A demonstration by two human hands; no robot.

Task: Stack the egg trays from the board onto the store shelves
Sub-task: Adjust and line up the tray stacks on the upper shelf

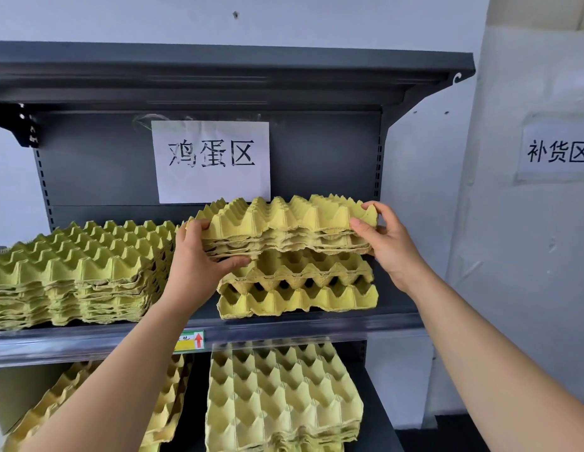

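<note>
I hold a small bundle of yellow-green egg trays [284, 223] at shelf height, bumps up. My left hand [199, 256] grips its left edge and my right hand [387, 243] grips its right edge. The bundle hovers just over a low pile of trays [297, 288] that rests on the right half of the dark shelf [284, 329]. A taller tray stack [78, 272] fills the left half of the same shelf.
A paper sign [212, 161] hangs on the shelf's back panel. Below, the lower shelf carries a tray stack [281, 399] on the right and leaning trays [166, 406] on the left. A white wall with a second sign [558, 151] is at the right.
</note>
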